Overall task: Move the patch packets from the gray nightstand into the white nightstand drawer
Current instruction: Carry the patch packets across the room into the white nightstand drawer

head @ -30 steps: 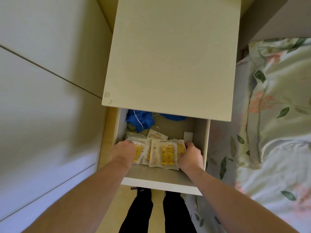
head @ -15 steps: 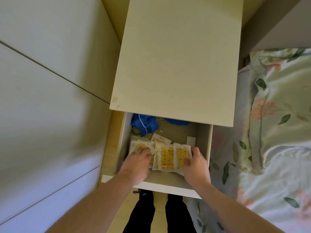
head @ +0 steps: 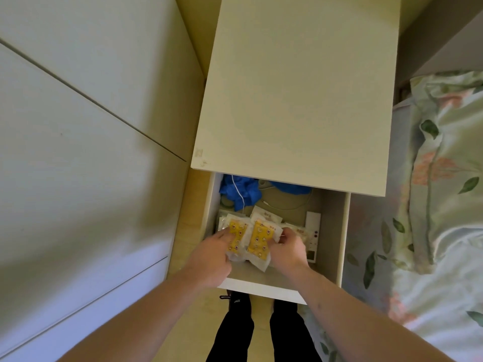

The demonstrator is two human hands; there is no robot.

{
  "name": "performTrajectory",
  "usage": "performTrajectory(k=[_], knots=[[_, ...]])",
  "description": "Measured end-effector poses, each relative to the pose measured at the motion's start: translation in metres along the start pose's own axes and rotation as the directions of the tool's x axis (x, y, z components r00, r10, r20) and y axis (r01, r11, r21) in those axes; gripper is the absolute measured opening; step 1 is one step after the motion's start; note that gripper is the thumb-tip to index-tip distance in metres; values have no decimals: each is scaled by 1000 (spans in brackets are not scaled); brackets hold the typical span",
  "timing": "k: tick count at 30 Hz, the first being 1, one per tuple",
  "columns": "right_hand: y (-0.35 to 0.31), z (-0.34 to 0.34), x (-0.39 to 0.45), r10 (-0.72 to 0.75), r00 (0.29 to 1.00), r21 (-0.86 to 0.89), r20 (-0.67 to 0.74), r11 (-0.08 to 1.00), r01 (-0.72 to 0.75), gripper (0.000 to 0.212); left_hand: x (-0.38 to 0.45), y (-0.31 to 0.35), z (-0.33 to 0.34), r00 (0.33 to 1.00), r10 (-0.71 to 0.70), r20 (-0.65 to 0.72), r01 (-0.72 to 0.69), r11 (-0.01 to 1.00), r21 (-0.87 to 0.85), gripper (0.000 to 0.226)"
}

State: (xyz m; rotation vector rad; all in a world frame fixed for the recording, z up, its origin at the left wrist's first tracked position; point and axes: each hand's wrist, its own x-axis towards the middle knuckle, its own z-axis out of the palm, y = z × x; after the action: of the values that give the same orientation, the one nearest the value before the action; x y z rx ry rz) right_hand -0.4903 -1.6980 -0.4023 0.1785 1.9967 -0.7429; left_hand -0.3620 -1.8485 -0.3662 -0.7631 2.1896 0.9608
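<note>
Nearest the camera, the person's legs in black trousers (head: 236,333) stand on the pale floor (head: 193,322) directly in front of the open drawer. Both bare forearms reach forward and down from the bottom edge of the view.

The drawer (head: 261,288) of the white nightstand (head: 300,87) is pulled out toward the person; its white front panel lies just beyond the legs.

Left hand (head: 213,257): positioned over the front left part of the drawer. Its fingers lie on the left yellow patch packet (head: 237,237) and are bent slightly; whether they press or grip the packet cannot be told.

Right hand (head: 290,248): positioned at the front centre-right of the drawer. Its fingers are curled and pinch the right edge of the right yellow patch packet (head: 261,242).

The two yellow packets lie side by side, touching, on top of a pile of further pale packets (head: 266,218) inside the drawer.

To the right of the pile, a white flat device (head: 312,236) lies along the right drawer wall.

Farther back, a blue cloth (head: 240,190) and a thin white cable (head: 292,205) occupy the rear of the drawer, partly under the nightstand top.

Left of the nightstand: white cabinet panels (head: 78,152). Right: a bed with floral bedding (head: 444,178).
</note>
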Motion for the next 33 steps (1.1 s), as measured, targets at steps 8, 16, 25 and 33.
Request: performTrajectory(k=[8, 16, 25, 33], knots=[[-29, 63, 3, -28, 988, -318, 151, 945, 76, 20, -25, -20, -28, 944, -29, -328, -20, 989, -144, 40], [-34, 65, -10, -88, 983, -538, 159, 827, 161, 51, -24, -26, -35, 954, -10, -300, -30, 992, -127, 33], [-30, -8, -94, -158, 981, -484, 112, 853, 193, 72, -75, 2, -60, 970, 44, -239, -72, 992, -107, 40], [-32, -77, -231, -220, 972, -292, -87, 938, 186, 58, -178, 66, -90, 989, 119, -83, -121, 992, -24, 44]])
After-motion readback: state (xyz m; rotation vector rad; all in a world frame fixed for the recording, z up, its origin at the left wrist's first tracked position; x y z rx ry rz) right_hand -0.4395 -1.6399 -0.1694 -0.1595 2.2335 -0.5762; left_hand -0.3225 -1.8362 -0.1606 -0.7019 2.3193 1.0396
